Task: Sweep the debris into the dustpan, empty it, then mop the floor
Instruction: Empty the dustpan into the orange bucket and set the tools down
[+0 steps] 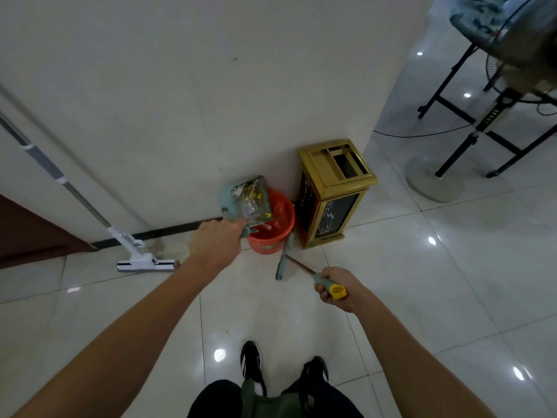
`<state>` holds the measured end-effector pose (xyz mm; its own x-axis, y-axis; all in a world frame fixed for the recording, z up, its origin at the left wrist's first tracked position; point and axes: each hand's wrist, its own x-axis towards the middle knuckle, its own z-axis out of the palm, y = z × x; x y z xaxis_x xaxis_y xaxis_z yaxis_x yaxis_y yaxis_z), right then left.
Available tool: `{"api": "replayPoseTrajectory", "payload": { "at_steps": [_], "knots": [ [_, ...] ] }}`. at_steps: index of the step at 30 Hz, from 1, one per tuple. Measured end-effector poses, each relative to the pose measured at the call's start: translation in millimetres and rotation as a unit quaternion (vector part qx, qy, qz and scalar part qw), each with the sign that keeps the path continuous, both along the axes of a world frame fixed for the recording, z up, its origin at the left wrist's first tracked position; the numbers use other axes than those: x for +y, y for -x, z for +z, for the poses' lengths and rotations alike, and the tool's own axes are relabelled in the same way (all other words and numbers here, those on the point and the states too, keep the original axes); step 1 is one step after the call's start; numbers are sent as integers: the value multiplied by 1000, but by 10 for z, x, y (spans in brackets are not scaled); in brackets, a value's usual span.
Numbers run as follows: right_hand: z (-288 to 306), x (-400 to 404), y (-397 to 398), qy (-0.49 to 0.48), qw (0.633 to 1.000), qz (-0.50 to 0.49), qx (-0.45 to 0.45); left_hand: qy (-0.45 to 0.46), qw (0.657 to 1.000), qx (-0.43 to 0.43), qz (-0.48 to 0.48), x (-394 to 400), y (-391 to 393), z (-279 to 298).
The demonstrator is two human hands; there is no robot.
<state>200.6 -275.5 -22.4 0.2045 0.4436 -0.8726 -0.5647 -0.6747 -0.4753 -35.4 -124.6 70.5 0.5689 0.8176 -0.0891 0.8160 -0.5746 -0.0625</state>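
Observation:
My left hand grips the handle of a teal dustpan, which is tilted over an orange bucket by the wall. Yellow and pale debris lies in the pan. My right hand holds the green grip with a yellow cap at the top of the broom's handle. The broom has its teal head down on the floor just right of the bucket. A white mop leans against the wall at the left, its flat head on the tiles.
A gold and black bin stands right of the bucket at the wall's corner. A standing fan with its cable and a black folding frame fill the far right. A dark door is at the left. My feet are below.

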Motion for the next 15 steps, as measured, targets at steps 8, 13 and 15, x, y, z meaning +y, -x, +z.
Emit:
{"api": "replayPoseTrajectory", "payload": {
  "at_steps": [8, 13, 15],
  "knots": [
    [63, -178, -396, -14, 995, 88, -44, -30, 998, 32, 33, -210, -444, 61],
    [88, -239, -626, -24, 991, 114, -59, -4, 998, 31, 59, -352, -730, 68],
    [93, -245, -683, -24, 991, 118, -56, 4, 997, 27, 69, -389, -808, 58]
  ]
}}
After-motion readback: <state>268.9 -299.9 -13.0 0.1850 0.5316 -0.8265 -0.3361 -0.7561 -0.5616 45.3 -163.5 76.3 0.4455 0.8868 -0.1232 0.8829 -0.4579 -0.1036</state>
